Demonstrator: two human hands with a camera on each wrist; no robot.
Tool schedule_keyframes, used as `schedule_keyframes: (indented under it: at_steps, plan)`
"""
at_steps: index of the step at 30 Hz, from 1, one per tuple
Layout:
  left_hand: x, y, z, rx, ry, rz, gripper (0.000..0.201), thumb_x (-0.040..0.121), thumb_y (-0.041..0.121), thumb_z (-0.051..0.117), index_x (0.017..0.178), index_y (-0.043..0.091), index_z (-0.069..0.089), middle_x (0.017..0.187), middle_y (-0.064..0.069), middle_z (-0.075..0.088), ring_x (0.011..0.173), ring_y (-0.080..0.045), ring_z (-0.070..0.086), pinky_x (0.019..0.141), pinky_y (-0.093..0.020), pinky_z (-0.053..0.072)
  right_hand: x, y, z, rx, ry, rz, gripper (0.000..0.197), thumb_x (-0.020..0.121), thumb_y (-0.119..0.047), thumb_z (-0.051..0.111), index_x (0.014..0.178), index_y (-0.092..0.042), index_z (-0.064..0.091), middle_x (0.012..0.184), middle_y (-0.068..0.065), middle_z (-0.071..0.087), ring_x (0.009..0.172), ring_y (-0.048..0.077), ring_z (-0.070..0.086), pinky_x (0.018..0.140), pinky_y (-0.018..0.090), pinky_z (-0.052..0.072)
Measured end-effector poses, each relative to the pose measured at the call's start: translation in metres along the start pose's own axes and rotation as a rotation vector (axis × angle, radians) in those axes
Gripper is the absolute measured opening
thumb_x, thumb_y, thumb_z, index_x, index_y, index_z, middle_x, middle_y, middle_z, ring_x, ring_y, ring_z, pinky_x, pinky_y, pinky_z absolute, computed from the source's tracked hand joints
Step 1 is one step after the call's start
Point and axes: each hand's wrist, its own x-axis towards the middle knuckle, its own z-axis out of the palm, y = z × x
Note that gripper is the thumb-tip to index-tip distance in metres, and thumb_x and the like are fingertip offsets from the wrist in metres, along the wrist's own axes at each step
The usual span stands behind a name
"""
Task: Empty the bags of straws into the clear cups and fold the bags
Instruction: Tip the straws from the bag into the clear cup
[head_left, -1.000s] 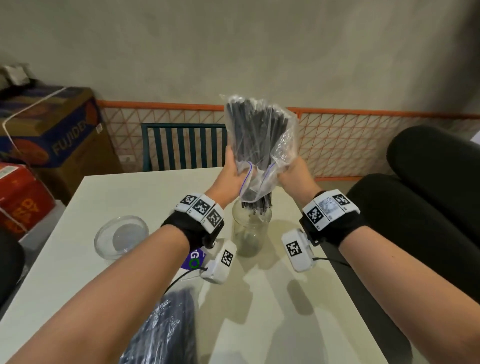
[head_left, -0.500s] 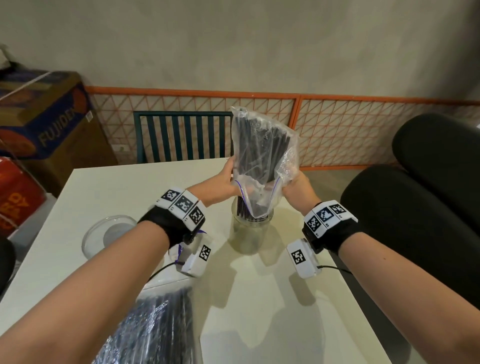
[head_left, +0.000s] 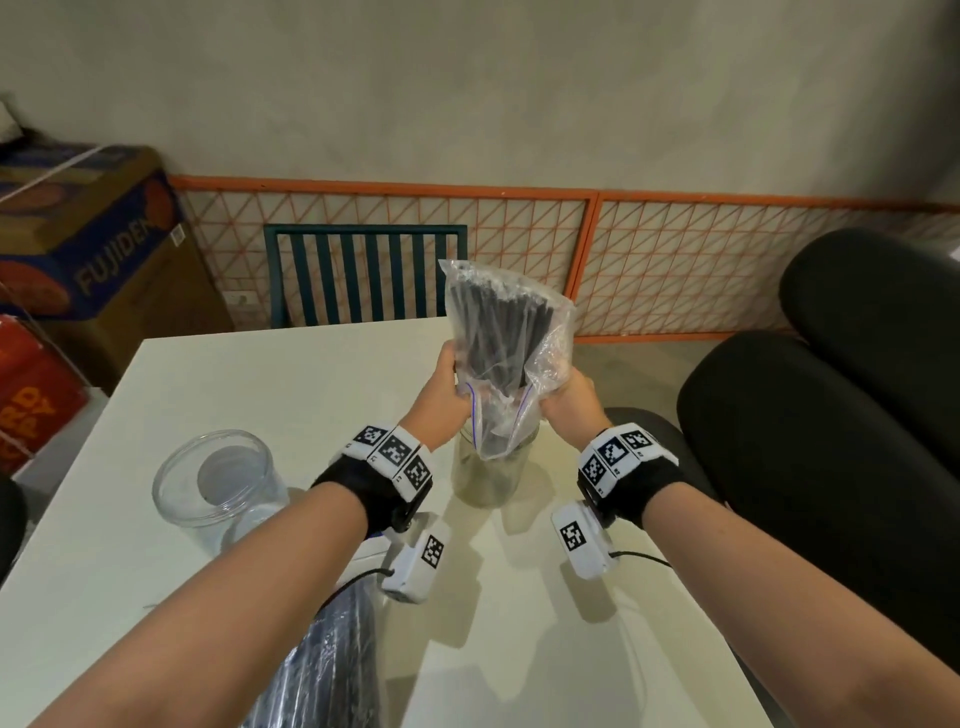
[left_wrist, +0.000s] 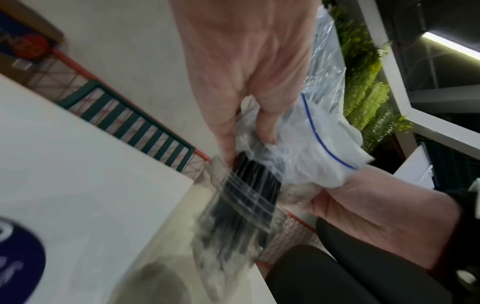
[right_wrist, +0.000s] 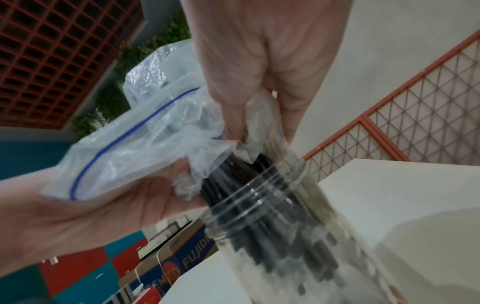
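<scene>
Lower now, the bag (head_left: 506, 358) feeds straws (right_wrist: 262, 207) into the cup (head_left: 491, 475); left hand (head_left: 441, 392) and right hand (head_left: 569, 402) both pinch its open mouth to guide them.

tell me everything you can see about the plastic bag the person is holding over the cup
The plastic bag is clear, crinkled film with a thin blue line near its open mouth. It is held upside down, mouth turned down into the clear cup on the table. Black straws fill it, their lower ends already inside the cup. The left hand and the right hand grip it near the mouth, one on each side, bunching the film there.
</scene>
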Motion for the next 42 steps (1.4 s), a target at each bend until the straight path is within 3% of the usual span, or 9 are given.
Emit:
schedule_keyframes:
  at_steps: [2, 5, 10, 15, 20, 26, 34, 39, 42]
  plan:
    - [0.001, 0.006, -0.013, 0.089, -0.168, -0.063, 0.074, 0.088, 0.008, 0.058, 0.144, 0.016, 0.011, 0.131, -0.003, 0.045, 0.112, -0.014, 0.051, 0.089, -0.013, 0.044, 0.002, 0.001, -0.002, 0.001, -0.051, -0.026, 0.042, 0.089, 0.002, 0.049, 0.131, 0.000, 0.045, 0.127, 0.020, 0.057, 0.116, 0.033, 0.054, 0.090, 0.027, 0.042]
    - [0.006, 0.026, -0.042, 0.239, -0.395, -0.197, 0.102, 0.081, 0.006, 0.060, 0.147, 0.030, -0.014, 0.154, -0.002, 0.021, 0.140, -0.023, 0.026, 0.113, -0.035, 0.028, 0.018, 0.000, -0.022, 0.163, -0.133, -0.127, 0.070, 0.082, 0.005, 0.059, 0.144, -0.012, 0.030, 0.138, 0.009, 0.049, 0.127, 0.023, 0.048, 0.102, 0.030, 0.042]
    - [0.000, 0.051, -0.065, -0.055, -0.445, -0.247, 0.107, 0.072, 0.014, 0.064, 0.142, 0.052, -0.007, 0.158, 0.003, 0.019, 0.144, -0.024, 0.015, 0.113, -0.063, -0.002, 0.021, 0.004, -0.037, 0.189, -0.245, -0.272, 0.110, 0.069, -0.011, 0.081, 0.148, -0.036, 0.009, 0.145, -0.024, 0.024, 0.135, -0.001, 0.026, 0.114, 0.025, 0.028]
    - [-0.006, 0.068, -0.053, -0.100, -0.200, -0.064, 0.101, 0.077, 0.033, 0.071, 0.145, 0.044, -0.004, 0.158, 0.001, 0.015, 0.141, -0.019, 0.021, 0.111, -0.046, 0.015, 0.017, -0.006, -0.042, 0.306, -0.092, -0.347, 0.090, 0.076, -0.004, 0.074, 0.147, -0.028, 0.024, 0.141, -0.016, 0.038, 0.130, 0.001, 0.037, 0.101, 0.005, 0.035]
    - [-0.007, 0.066, -0.045, -0.022, -0.073, 0.041, 0.090, 0.083, 0.042, 0.064, 0.147, 0.043, 0.000, 0.160, 0.005, 0.008, 0.144, -0.023, 0.017, 0.115, -0.045, 0.019, 0.014, -0.003, -0.039, 0.282, -0.063, -0.355, 0.087, 0.077, -0.012, 0.073, 0.147, -0.032, 0.025, 0.144, -0.014, 0.044, 0.135, 0.010, 0.039, 0.113, 0.041, 0.035]
    - [-0.011, 0.066, -0.037, 0.000, -0.015, 0.067, 0.074, 0.090, 0.039, 0.055, 0.147, 0.038, 0.008, 0.158, 0.007, 0.013, 0.143, -0.016, 0.020, 0.112, -0.037, 0.023, 0.007, -0.003, -0.035, 0.242, 0.003, -0.253, 0.077, 0.085, 0.002, 0.058, 0.146, -0.031, 0.026, 0.135, -0.008, 0.049, 0.122, 0.005, 0.045, 0.105, 0.029, 0.039]
    - [-0.011, 0.081, -0.040, -0.033, 0.025, 0.160, 0.064, 0.089, 0.041, 0.056, 0.145, 0.029, 0.027, 0.142, 0.015, 0.039, 0.129, -0.005, 0.039, 0.110, -0.030, 0.030, 0.000, -0.026, -0.052, 0.316, 0.115, -0.303, 0.075, 0.080, 0.010, 0.057, 0.138, -0.034, 0.037, 0.134, -0.004, 0.055, 0.124, 0.016, 0.053, 0.107, 0.044, 0.043]
    - [-0.015, 0.109, -0.045, -0.227, 0.268, 0.244, 0.015, 0.094, 0.026, 0.052, 0.105, 0.019, 0.059, 0.107, 0.002, 0.067, 0.105, -0.015, 0.062, 0.083, -0.029, 0.048, -0.025, -0.058, -0.083, 0.317, 0.273, -0.406, 0.034, 0.084, 0.004, 0.058, 0.106, -0.018, 0.045, 0.104, -0.006, 0.054, 0.090, 0.005, 0.055, 0.080, 0.011, 0.050]
    - [-0.018, 0.119, -0.049, -0.352, 0.315, 0.208, 0.014, 0.092, 0.030, 0.049, 0.083, 0.028, 0.060, 0.107, -0.014, 0.069, 0.105, -0.029, 0.064, 0.096, -0.051, 0.047, -0.039, -0.052, -0.094, 0.135, 0.361, -0.495, 0.021, 0.084, 0.001, 0.058, 0.087, -0.016, 0.045, 0.092, 0.000, 0.055, 0.082, 0.016, 0.053, 0.073, 0.026, 0.048]
